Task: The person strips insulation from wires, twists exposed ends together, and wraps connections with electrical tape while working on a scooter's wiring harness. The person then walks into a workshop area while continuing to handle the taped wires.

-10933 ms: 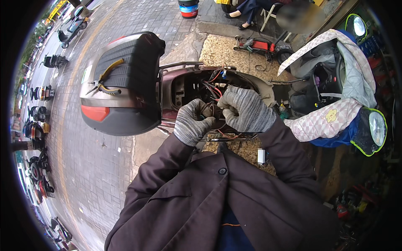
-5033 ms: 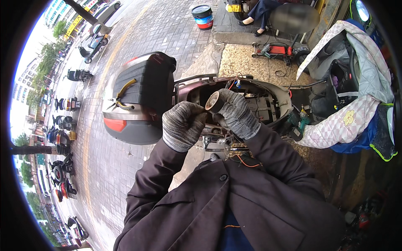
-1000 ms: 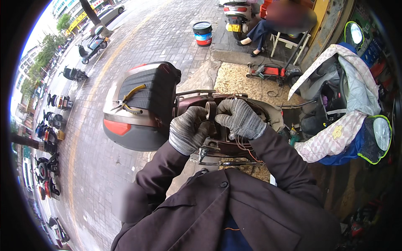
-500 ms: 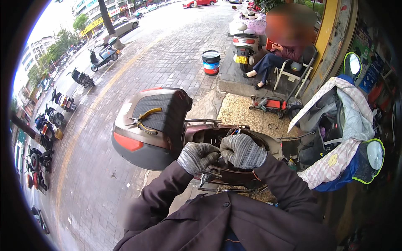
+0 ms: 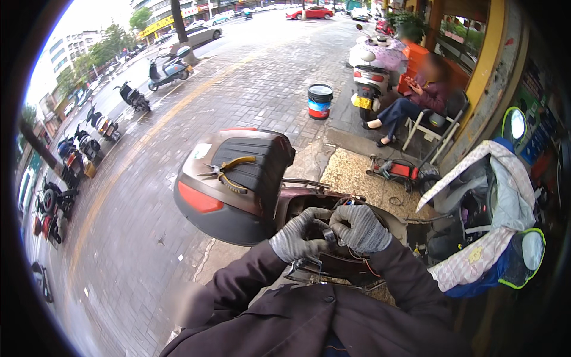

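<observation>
Between curled left grip (image 5: 297, 237) and curled right grip (image 5: 364, 229), grey piece (image 5: 329, 235) showing, hold unclear; keeping wire (image 5: 373, 269) below slack likely helping.

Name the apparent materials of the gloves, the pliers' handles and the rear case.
Gloves: knitted yarn, perhaps cotton, matt, with mottled grey ribbing. Handles: probably plastic or rubber, smooth and yellow. Rear case: likely moulded plastic, black top grooved, brown shell slightly shiny.

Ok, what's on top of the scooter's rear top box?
Yellow-handled pliers lie there, handles spread, near a pale label. They hide a little of the ribbed black panel underneath; the top box is closed, so its inside can't be seen.
</observation>
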Demonstrator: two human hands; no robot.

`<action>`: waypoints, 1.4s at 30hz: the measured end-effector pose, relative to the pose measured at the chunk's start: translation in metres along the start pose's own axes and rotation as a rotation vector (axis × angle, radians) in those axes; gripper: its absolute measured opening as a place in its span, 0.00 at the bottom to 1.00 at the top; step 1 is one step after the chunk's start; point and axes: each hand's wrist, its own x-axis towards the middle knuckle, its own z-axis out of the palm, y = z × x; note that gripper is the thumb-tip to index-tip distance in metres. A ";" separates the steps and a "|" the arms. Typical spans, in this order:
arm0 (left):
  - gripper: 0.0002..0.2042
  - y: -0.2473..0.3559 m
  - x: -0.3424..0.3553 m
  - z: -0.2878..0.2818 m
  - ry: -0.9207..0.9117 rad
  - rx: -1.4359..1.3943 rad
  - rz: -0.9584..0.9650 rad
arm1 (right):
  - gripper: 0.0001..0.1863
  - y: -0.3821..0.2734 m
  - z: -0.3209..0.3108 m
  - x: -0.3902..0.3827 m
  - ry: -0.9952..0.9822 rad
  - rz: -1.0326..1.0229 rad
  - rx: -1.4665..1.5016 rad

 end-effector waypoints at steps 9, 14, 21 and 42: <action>0.36 0.011 -0.007 0.027 0.236 0.048 0.183 | 0.03 -0.006 0.008 0.005 0.050 -0.043 -0.012; 0.28 0.020 -0.014 0.013 0.269 0.331 0.160 | 0.02 -0.006 0.016 0.001 0.143 -0.134 -0.144; 0.25 0.024 -0.014 0.000 0.226 -0.106 -0.028 | 0.06 0.001 0.028 -0.002 0.216 -0.298 -0.130; 0.12 0.024 -0.011 0.002 0.355 -0.224 -0.051 | 0.05 -0.001 0.034 -0.006 0.235 -0.202 -0.071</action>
